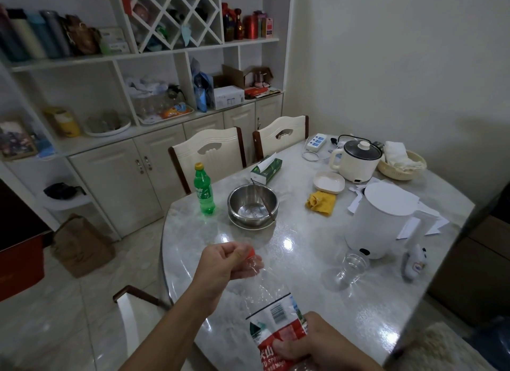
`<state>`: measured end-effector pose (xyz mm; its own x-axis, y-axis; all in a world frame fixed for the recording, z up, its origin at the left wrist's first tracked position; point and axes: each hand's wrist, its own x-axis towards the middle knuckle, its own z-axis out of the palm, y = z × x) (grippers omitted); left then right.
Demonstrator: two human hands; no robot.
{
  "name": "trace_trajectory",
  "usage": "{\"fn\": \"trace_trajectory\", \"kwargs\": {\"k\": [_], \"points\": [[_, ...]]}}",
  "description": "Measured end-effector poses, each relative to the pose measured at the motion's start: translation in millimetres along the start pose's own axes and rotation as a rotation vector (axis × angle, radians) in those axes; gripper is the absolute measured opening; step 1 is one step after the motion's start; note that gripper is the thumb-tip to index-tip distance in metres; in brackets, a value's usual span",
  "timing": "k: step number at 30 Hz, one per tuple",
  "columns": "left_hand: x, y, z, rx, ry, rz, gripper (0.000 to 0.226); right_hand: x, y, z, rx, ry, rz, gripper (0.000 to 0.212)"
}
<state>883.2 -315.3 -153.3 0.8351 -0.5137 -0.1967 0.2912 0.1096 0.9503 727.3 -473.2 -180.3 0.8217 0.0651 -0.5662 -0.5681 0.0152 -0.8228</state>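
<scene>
The right hand (317, 343) curls round the labelled lower body of a clear water bottle (271, 299), held tilted above the table's (372, 315) near edge. The left hand (220, 263) pinches its red cap (250, 252). Beyond stand a glass (354, 265), a white kettle (383, 221) and a steel bowl (252, 205).

I read the water bottle (271, 301) as thin clear plastic, crinkled, with a glossy printed film label; its cap (250, 252) is red plastic. The table (311, 310) has a polished, marble-look top that throws back the lamp glare (very slick, by the shine). The bowl (252, 205) is bright steel, smooth inside. The green bottle (204, 194) is glossy translucent plastic, the kettle (378, 224) matt white plastic, the tumbler (354, 265) clear glass. The yellow rag (321, 202) looks like soft, crumpled cloth, the basket (400, 172) like coarse weave.
</scene>
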Motion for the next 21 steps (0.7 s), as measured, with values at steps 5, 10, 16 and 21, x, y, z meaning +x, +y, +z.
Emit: {"fn": "trace_trajectory", "kwargs": {"k": [5,10,16,21], "points": [[0,3,1,0.007,-0.013,0.014,0.04,2,2,-1,0.008,-0.029,0.0,0.04],[-1,5,2,0.009,-0.037,0.012,0.04,4,3,-3,0.007,-0.053,-0.003,0.043],[-5,0,1,-0.076,0.034,-0.015,0.033,5,2,-6,0.064,-0.082,-0.019,0.048],[-18,8,-7,0.053,0.112,0.036,0.033,8,-6,-4,0.068,-0.136,-0.007,0.046]]}}
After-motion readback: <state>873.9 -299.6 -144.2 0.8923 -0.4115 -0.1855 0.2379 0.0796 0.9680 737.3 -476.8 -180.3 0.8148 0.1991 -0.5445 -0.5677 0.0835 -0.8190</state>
